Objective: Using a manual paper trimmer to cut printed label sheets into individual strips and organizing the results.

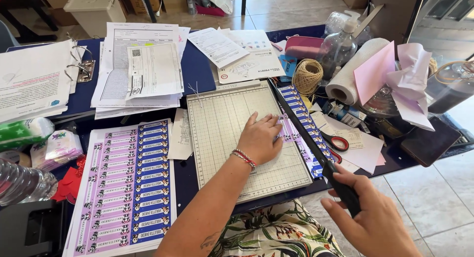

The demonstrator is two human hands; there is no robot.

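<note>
My left hand [259, 138] lies flat on the gridded board of a paper cutter [222, 128], its fingers pressing a narrow strip of purple and blue printed labels [298, 119] against the right edge. A beaded bracelet is on that wrist. My right hand [370, 220] grips the black handle of the cutter's long blade arm [306, 133], which runs diagonally along the board's right side, lowered close to the strip. Cut label strips lie just right of the blade.
A full label sheet [126, 185] lies left of the cutter. Stacked papers [140, 69], a twine ball [307, 75], a paper towel roll [350, 72], a spray bottle [338, 47], red-handled scissors [335, 141] and pink paper [375, 69] crowd the dark table. A water bottle [22, 180] sits far left.
</note>
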